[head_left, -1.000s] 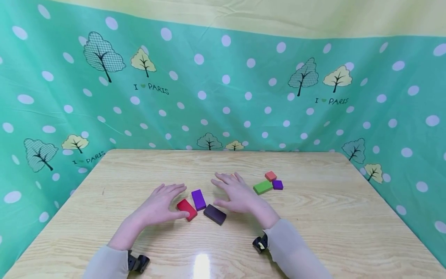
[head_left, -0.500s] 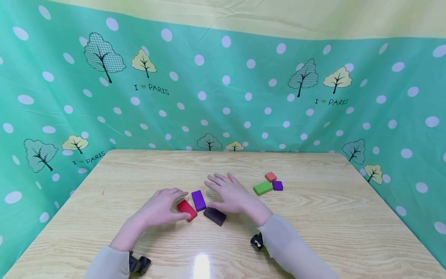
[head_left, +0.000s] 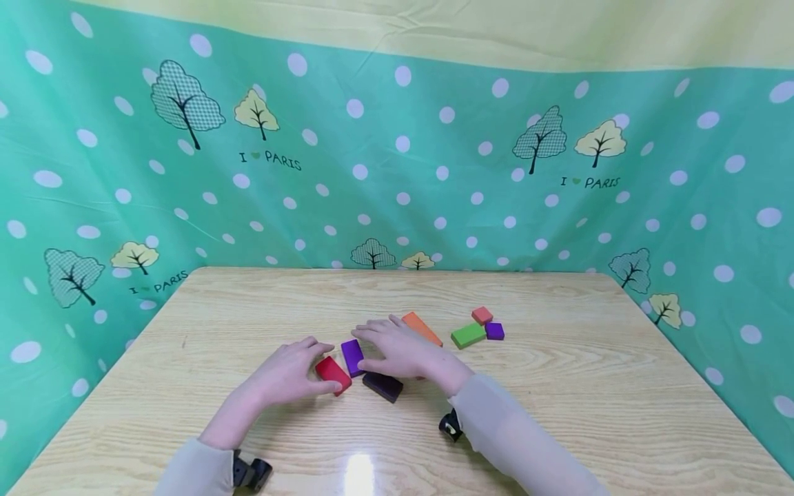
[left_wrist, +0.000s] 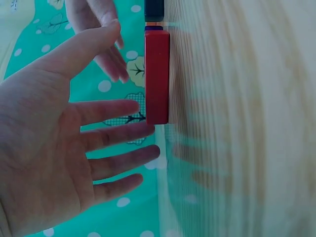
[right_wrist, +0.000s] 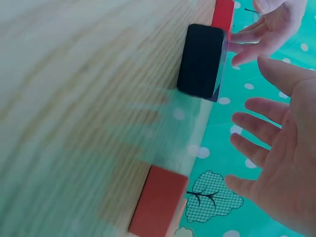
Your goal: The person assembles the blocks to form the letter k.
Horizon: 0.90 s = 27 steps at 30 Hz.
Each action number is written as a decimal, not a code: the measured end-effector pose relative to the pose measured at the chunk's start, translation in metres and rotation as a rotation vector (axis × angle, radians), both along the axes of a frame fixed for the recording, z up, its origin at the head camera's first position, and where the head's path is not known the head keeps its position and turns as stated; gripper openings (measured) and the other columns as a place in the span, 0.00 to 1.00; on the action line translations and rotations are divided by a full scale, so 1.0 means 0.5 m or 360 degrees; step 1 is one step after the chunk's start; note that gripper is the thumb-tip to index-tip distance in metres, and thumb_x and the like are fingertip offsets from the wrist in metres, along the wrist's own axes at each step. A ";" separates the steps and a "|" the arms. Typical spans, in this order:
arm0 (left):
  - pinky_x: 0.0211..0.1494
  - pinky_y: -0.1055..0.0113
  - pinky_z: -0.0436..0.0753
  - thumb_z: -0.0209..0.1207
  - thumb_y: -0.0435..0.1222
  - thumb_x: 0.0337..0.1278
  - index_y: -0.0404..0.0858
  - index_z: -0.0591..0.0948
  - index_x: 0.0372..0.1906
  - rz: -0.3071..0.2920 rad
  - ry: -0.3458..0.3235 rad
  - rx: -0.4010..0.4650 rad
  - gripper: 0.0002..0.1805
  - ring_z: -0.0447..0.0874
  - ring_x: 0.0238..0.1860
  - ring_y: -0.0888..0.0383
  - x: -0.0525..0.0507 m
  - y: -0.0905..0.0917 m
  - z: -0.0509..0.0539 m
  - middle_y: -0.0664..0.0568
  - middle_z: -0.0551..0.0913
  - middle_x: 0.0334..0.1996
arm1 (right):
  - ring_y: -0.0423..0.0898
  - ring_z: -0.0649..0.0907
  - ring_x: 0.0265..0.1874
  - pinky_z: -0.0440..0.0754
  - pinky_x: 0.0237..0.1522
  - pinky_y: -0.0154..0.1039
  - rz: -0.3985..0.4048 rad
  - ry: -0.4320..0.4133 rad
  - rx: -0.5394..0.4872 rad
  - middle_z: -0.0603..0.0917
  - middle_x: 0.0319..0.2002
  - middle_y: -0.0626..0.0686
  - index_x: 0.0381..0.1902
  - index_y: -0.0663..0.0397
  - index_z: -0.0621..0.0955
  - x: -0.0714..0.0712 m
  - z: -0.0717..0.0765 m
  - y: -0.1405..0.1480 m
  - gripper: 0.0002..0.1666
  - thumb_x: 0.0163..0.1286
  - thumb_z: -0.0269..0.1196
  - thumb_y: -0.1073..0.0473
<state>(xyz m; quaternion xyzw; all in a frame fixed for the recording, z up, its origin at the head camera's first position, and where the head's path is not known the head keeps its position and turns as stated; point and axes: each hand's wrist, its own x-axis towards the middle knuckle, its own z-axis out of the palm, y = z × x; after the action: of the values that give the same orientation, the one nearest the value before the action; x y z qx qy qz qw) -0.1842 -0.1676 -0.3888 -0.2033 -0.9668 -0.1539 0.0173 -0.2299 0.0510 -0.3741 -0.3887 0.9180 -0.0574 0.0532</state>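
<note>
My left hand (head_left: 288, 375) is beside a red block (head_left: 333, 375), thumb and fingers spread around it without a grip. In the left wrist view its fingers (left_wrist: 123, 133) are nearly straight close to the red block's end; whether they touch is hard to tell. My right hand (head_left: 400, 349) hovers palm down, its fingers extended over the purple block (head_left: 351, 357) and the far end of the black block (head_left: 384, 388). Beneath that hand, another red block (right_wrist: 159, 201) shows in the right wrist view and is mostly hidden from the head. Both hands hold nothing.
An orange block (head_left: 423, 329) lies behind my right hand. Farther right are a green block (head_left: 468, 335), a small coral block (head_left: 482, 315) and a small purple block (head_left: 494, 331). The wooden table (head_left: 589, 386) ends at a green patterned cloth (head_left: 397, 165).
My right hand has moved left over the purple and black blocks, uncovering the orange block. My left hand has drawn slightly closer round the red block. The blocks stay where they were.
</note>
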 end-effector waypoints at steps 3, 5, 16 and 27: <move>0.49 0.52 0.75 0.64 0.59 0.36 0.38 0.77 0.53 0.0017 -0.0032 -0.0010 0.39 0.78 0.41 0.53 -0.001 0.001 0.000 0.51 0.79 0.42 | 0.48 0.60 0.67 0.50 0.69 0.53 0.0004 -0.0034 -0.0022 0.64 0.66 0.46 0.67 0.43 0.62 -0.002 0.000 -0.007 0.35 0.65 0.51 0.39; 0.49 0.51 0.74 0.64 0.59 0.36 0.38 0.76 0.53 0.0025 -0.0049 -0.0015 0.39 0.79 0.41 0.53 -0.001 0.002 0.000 0.50 0.79 0.43 | 0.47 0.60 0.67 0.50 0.69 0.53 0.0006 -0.0033 -0.0017 0.65 0.66 0.46 0.67 0.43 0.63 -0.003 0.000 -0.012 0.34 0.65 0.53 0.40; 0.48 0.53 0.74 0.66 0.57 0.34 0.36 0.76 0.50 0.0077 -0.0080 -0.0028 0.37 0.76 0.33 0.60 0.000 0.008 0.004 0.56 0.79 0.31 | 0.44 0.65 0.64 0.54 0.68 0.51 0.0005 0.0000 0.0024 0.69 0.62 0.46 0.64 0.44 0.67 -0.007 -0.010 -0.032 0.35 0.60 0.59 0.41; 0.40 0.60 0.73 0.68 0.54 0.31 0.39 0.78 0.42 0.0088 -0.0057 -0.0075 0.31 0.73 0.30 0.61 0.006 0.014 0.002 0.57 0.78 0.30 | 0.43 0.69 0.61 0.59 0.66 0.48 -0.0006 0.0029 0.0036 0.73 0.59 0.45 0.62 0.43 0.70 -0.011 -0.019 -0.037 0.30 0.63 0.58 0.44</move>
<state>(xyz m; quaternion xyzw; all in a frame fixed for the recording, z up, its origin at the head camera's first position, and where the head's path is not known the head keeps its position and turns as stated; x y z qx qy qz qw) -0.1812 -0.1605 -0.3880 -0.1742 -0.9755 -0.1343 -0.0006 -0.2354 0.0325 -0.3835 -0.3870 0.9197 -0.0434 0.0493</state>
